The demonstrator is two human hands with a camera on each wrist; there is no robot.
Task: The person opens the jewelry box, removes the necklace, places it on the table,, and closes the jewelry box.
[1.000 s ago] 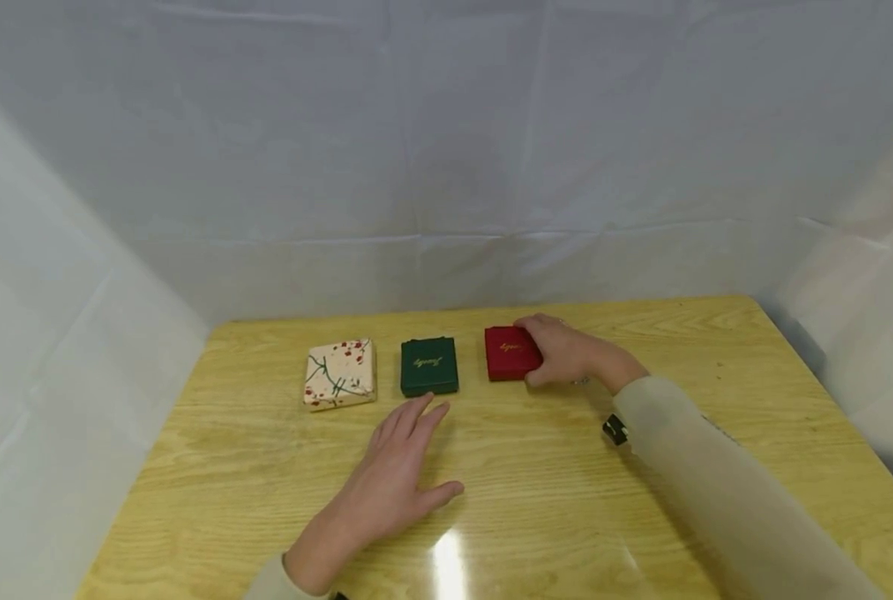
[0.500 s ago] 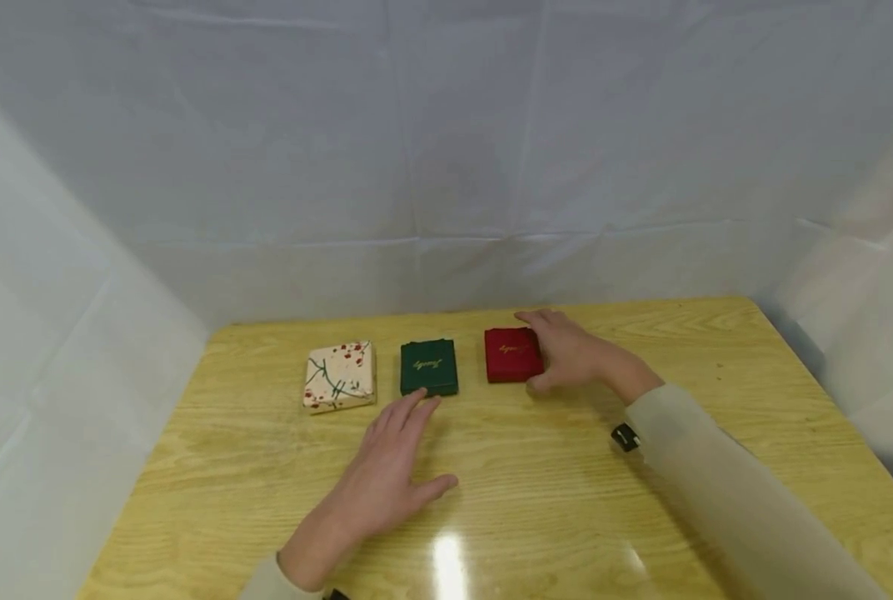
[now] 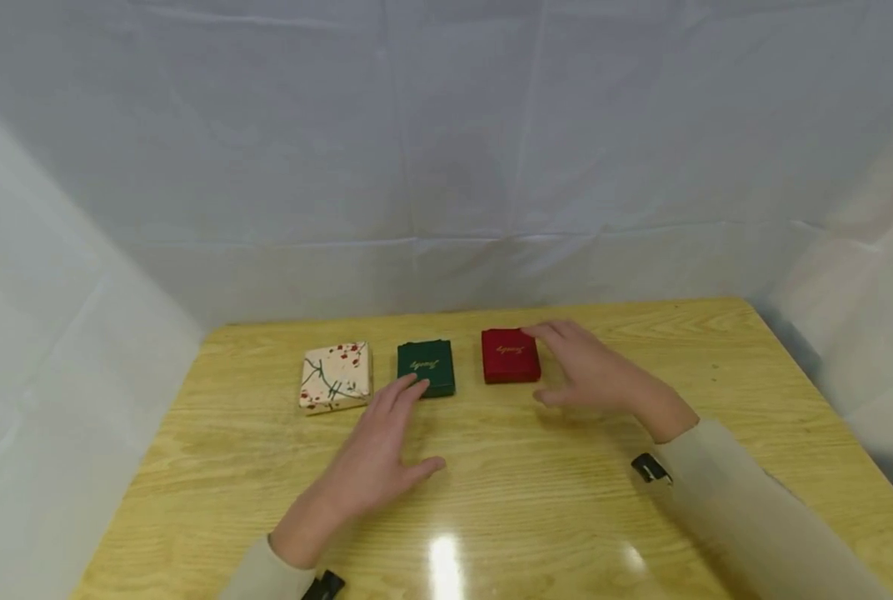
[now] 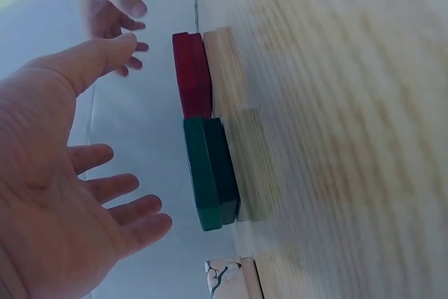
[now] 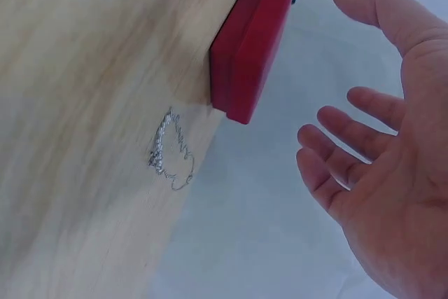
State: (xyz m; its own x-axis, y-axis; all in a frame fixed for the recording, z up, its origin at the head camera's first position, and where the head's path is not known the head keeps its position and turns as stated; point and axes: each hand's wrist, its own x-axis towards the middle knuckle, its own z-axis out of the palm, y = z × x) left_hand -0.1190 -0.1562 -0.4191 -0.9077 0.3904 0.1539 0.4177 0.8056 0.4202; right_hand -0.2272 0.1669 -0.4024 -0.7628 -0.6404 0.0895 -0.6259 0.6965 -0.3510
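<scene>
A red box (image 3: 511,357) and a green box (image 3: 426,362), both lidded with gold script, lie on the table in a row with a cream floral box (image 3: 334,379). My left hand (image 3: 371,462) holds nothing; its spread fingers overlap the green box's front edge in the head view, and the left wrist view shows a gap between them. Beside the red box's right edge is my right hand (image 3: 592,371), relaxed, with nothing in it. A thin silver chain (image 5: 159,148) lies by the red box in the right wrist view; my right hand hides it from the head camera.
The wooden table (image 3: 521,500) has its far edge just behind the boxes. White sheeting (image 3: 446,167) hangs behind it and along both sides. Dark clips (image 3: 651,468) show at both sleeve cuffs.
My right hand has drawn back rightward from the red box, which it was grasping at the right side. The left hand has shifted slightly left and forward. The boxes stay in place.
</scene>
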